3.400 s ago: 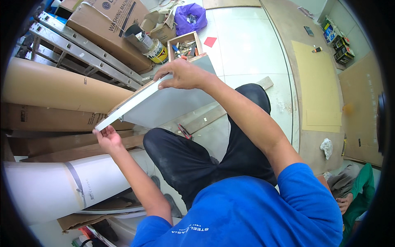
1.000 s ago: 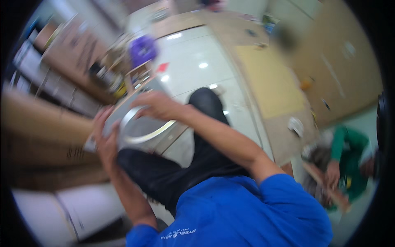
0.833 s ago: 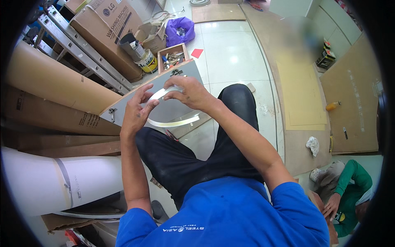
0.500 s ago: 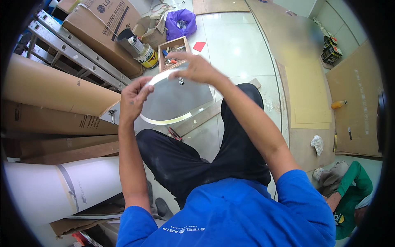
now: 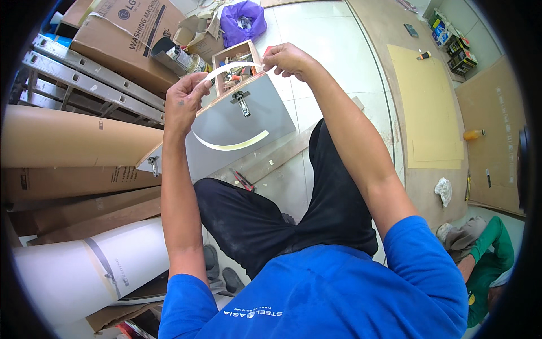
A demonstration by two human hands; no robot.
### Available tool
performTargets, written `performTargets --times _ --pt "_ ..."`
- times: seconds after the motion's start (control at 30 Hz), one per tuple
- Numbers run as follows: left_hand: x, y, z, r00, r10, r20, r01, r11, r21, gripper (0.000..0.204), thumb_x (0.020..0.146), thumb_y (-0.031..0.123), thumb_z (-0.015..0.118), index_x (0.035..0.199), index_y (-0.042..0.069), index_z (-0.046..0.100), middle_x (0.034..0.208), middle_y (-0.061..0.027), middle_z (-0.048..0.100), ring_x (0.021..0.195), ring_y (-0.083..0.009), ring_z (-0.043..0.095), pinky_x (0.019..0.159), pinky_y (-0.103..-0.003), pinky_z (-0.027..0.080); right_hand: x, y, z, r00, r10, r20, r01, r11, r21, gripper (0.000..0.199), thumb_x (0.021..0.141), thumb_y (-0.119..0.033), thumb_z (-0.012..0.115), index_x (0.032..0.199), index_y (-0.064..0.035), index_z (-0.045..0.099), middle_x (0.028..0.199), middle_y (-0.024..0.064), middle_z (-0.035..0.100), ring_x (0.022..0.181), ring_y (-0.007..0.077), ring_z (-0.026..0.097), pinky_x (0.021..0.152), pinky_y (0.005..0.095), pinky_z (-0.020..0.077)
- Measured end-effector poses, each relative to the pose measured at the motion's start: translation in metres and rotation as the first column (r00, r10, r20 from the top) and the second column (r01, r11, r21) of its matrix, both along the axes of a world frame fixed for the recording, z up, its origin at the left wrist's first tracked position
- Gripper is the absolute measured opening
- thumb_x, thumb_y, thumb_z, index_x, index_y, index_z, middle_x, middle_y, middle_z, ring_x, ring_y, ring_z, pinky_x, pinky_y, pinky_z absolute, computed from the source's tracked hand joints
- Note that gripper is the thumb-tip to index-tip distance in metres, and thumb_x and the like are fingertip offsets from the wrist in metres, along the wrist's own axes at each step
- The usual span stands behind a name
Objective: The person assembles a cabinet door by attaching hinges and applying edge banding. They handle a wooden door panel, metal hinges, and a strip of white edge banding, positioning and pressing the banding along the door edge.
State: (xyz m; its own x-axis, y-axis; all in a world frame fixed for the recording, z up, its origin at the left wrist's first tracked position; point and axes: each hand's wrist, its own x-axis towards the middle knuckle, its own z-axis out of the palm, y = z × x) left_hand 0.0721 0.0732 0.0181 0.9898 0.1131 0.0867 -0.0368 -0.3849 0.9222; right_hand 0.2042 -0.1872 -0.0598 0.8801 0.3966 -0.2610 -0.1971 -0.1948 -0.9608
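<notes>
1. While it leans tilted against the person's knees, the grey rectangular laminated board carries a small metal latch and a pale curved strip on its face.
2. Above the board's top edge, a thin white curved edging strip spans between both hands.
3. Left hand pinches the strip's left end, fingers closed.
4. Right hand pinches its right end likewise.

Purple bag beside cardboard box — aluminium ladder, cardboard rolls left.
</notes>
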Motion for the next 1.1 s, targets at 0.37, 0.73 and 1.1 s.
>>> performTargets --times 0.37,0.73,1.1 --pt "0.015 0.020 -0.002 0.971 -0.052 -0.234 0.137 0.921 0.365 0.031 0.090 0.019 0.080 0.113 -0.001 0.075 0.079 -0.0047 0.069 0.071 -0.0113 0.060 0.064 -0.029 0.045 0.017 0.013 -0.027 0.998 -0.063 -0.009 0.063 0.998 -0.008 0.017 0.083 -0.011 0.079 0.096 -0.0038 0.073 0.081 0.0059 0.069 0.065 0.0117 0.056 0.052 0.0294 0.0407" --pt "0.038 0.034 -0.007 0.949 -0.057 -0.309 0.279 0.605 0.745 0.037 0.082 0.031 0.084 0.111 0.009 0.079 0.105 -0.0161 0.076 0.102 -0.0318 0.072 0.089 -0.044 0.054 0.008 0.018 -0.013 0.999 -0.039 0.025 0.042 0.991 -0.127 0.028 0.093 -0.016 0.063 0.118 -0.0039 0.064 0.092 0.0058 0.072 0.073 0.0122 0.056 0.058 0.0265 0.0441" --pt "0.053 0.033 -0.024 0.950 -0.116 -0.289 0.302 0.572 0.763 0.035 0.083 0.029 0.083 0.112 0.010 0.080 0.110 -0.0145 0.077 0.104 -0.0312 0.072 0.091 -0.042 0.054 0.023 0.022 -0.041 0.974 -0.121 0.191 0.167 0.954 -0.248 0.031 0.082 -0.017 0.067 0.108 -0.0027 0.075 0.099 0.0144 0.078 0.090 0.0249 0.073 0.082 0.0381 0.0563"
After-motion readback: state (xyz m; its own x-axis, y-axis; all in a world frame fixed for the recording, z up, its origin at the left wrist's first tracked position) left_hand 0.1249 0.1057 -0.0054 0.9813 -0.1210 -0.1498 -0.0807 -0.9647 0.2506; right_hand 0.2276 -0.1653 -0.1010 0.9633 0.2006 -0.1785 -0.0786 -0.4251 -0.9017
